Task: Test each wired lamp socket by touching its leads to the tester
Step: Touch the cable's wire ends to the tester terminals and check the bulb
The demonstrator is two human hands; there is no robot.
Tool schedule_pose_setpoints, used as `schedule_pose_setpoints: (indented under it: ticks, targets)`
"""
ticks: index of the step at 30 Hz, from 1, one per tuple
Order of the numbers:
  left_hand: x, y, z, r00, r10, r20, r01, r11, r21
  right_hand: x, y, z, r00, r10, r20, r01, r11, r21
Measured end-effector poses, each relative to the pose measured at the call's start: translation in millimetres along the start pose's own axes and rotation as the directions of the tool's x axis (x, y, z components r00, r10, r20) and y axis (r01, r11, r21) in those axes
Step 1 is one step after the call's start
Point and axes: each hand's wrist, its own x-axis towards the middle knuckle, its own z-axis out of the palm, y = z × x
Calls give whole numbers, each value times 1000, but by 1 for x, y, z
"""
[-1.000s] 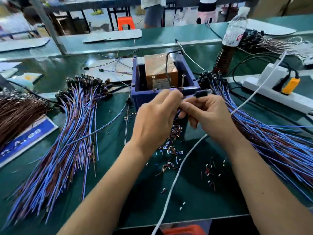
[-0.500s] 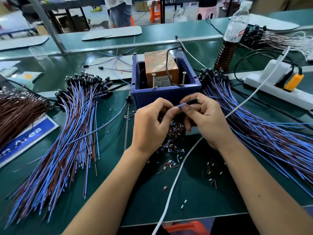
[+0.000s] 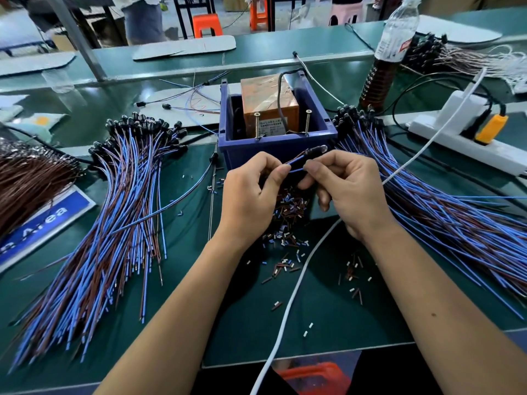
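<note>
Two hands work at the middle of the green counter (image 3: 328,317), just in front of the tester (image 3: 271,109), a brown block sitting in a blue bin (image 3: 278,145) with two upright screws (image 3: 308,122) at its near edge. The left hand (image 3: 251,195) pinches the leads (image 3: 293,165) of one wired lamp socket (image 3: 315,149) between thumb and forefinger; the right hand (image 3: 346,189) pinches the same leads from the other side, its other fingers curled. Two leads show, one blue and one brown; their bare ends are hidden inside the fingers. The socket's dark body pokes up between the hands, close to the bin's front wall but not touching either screw.

Two big fans of blue and brown socket wires lie on the counter: the left pile (image 3: 114,223) and the right pile (image 3: 445,212), each far too many to count, and the right one runs off the frame edge. A third bundle of brown wires (image 3: 25,181) is cut off at the left. A scatter of cut insulation bits (image 3: 288,220) lies under and below the hands, partly covered by them. One white cable (image 3: 288,309) crosses the counter toward one white power strip (image 3: 462,143) holding a yellow plug. One bottle (image 3: 385,55) of dark liquid stands behind the right pile. A blue sign (image 3: 42,223) at the left is only partly readable
</note>
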Motion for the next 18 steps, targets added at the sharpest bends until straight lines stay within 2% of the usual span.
schedule_pose_setpoints:
  ticks: [4, 7, 9, 18]
  targets:
    - [-1, 3, 2, 1000, 3, 2, -3, 1000, -21, 0, -1, 0, 1000, 15, -22, -14, 998, 60]
    - [0, 0, -1, 998, -45, -32, 42, 995, -89, 4, -3, -10, 988, 36, -148, -13, 988, 153]
    - [2, -3, -3, 995, -77, -63, 67, 987, -147, 5, -3, -14, 982, 25, -187, 2, 990, 143]
    - [0, -3, -2, 995, -82, 49, 93, 954, -285, -1, -3, -3, 998, 59, 23, -62, 989, 134]
